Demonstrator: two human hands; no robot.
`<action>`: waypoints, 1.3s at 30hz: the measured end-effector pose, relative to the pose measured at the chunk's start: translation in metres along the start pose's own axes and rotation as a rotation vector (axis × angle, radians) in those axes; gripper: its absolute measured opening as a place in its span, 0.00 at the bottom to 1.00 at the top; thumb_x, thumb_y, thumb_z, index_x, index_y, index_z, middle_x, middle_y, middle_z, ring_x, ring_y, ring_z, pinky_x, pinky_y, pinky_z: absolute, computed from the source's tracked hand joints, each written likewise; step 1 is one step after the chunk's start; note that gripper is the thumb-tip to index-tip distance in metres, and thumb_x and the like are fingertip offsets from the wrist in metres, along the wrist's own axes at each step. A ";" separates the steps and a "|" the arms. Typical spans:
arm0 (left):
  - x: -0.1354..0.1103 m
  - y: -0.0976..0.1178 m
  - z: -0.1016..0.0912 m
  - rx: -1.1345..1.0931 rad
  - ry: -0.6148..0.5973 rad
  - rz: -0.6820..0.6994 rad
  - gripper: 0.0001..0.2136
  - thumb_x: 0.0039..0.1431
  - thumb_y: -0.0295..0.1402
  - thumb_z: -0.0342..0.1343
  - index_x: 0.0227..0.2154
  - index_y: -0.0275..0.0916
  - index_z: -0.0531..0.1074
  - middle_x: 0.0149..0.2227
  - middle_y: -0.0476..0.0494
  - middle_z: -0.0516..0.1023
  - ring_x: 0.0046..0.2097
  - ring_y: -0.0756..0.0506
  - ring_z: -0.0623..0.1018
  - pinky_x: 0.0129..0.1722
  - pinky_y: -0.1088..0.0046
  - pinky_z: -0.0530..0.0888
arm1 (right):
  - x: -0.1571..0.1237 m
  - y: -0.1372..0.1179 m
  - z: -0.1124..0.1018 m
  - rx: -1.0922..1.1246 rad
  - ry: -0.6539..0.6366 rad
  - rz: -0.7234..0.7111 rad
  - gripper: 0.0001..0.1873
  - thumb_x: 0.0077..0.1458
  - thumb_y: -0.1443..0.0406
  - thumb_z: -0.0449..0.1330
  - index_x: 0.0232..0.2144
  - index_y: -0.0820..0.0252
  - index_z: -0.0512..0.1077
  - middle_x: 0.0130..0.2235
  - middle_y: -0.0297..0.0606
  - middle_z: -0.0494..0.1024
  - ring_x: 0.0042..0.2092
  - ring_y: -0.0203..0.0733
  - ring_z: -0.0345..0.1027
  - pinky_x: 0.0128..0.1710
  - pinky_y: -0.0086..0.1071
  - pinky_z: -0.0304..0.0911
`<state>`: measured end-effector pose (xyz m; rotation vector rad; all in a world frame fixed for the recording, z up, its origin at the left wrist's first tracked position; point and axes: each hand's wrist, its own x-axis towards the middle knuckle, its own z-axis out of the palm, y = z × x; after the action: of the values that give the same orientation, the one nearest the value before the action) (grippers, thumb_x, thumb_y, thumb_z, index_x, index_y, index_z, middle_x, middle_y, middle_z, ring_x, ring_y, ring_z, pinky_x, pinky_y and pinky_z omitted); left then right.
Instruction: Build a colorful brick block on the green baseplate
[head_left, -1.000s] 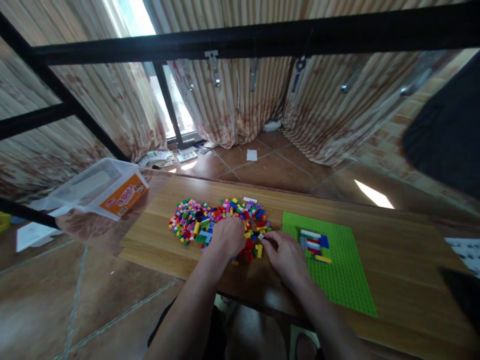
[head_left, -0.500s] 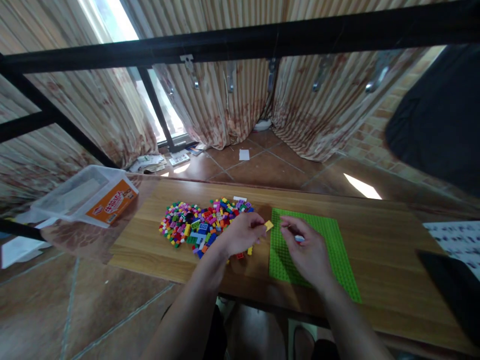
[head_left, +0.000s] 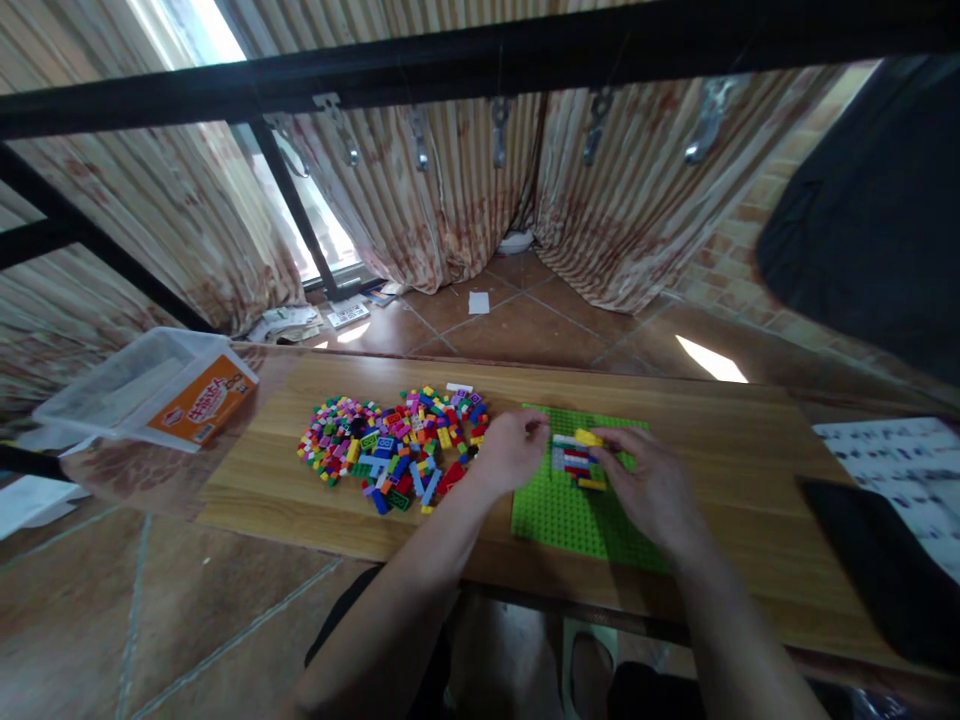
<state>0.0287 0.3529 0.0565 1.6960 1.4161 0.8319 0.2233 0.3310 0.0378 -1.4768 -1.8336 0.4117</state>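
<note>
My right hand (head_left: 652,480) reaches over the green baseplate (head_left: 555,520), its thumb and fingers pinched on a yellow brick (head_left: 589,438). The yellow brick is at the far edge of a small group of bricks (head_left: 571,460) in white, grey, red and blue on the plate; I cannot tell whether it is pressed down. Another yellow brick (head_left: 592,484) lies at the group's near edge. My left hand (head_left: 514,450) is closed over the plate's left edge, fingertips toward the bricks. Anything between its fingers is hidden.
A pile of loose colourful bricks (head_left: 390,450) spreads left of the plate on the wooden table (head_left: 255,470). A clear plastic box (head_left: 135,390) with an orange label stands at the far left. A dark flat object (head_left: 877,560) and a printed sheet (head_left: 892,480) lie at the right.
My right hand now pinches a yellow brick at the brick group, which has come into sight. The yellow piece at my left fingertips no longer shows there. The view has shifted slightly.
</note>
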 end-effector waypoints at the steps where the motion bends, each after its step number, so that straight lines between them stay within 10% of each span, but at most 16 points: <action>1: 0.002 -0.001 0.001 0.032 0.041 -0.012 0.11 0.58 0.27 0.51 0.39 0.35 0.78 0.37 0.41 0.81 0.37 0.46 0.77 0.40 0.71 0.72 | 0.001 0.006 -0.003 -0.005 0.032 0.037 0.16 0.58 0.53 0.55 0.38 0.55 0.77 0.41 0.41 0.79 0.44 0.47 0.72 0.47 0.44 0.66; 39: 0.007 -0.003 0.039 0.219 0.074 -0.105 0.10 0.58 0.31 0.55 0.41 0.39 0.79 0.43 0.43 0.81 0.45 0.44 0.79 0.49 0.69 0.73 | 0.010 0.022 0.022 -0.037 -0.008 0.358 0.21 0.48 0.52 0.61 0.37 0.61 0.79 0.40 0.45 0.79 0.38 0.46 0.71 0.42 0.41 0.66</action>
<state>0.0614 0.3547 0.0343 1.7492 1.6835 0.7088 0.2229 0.3510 0.0117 -1.8373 -1.5893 0.5579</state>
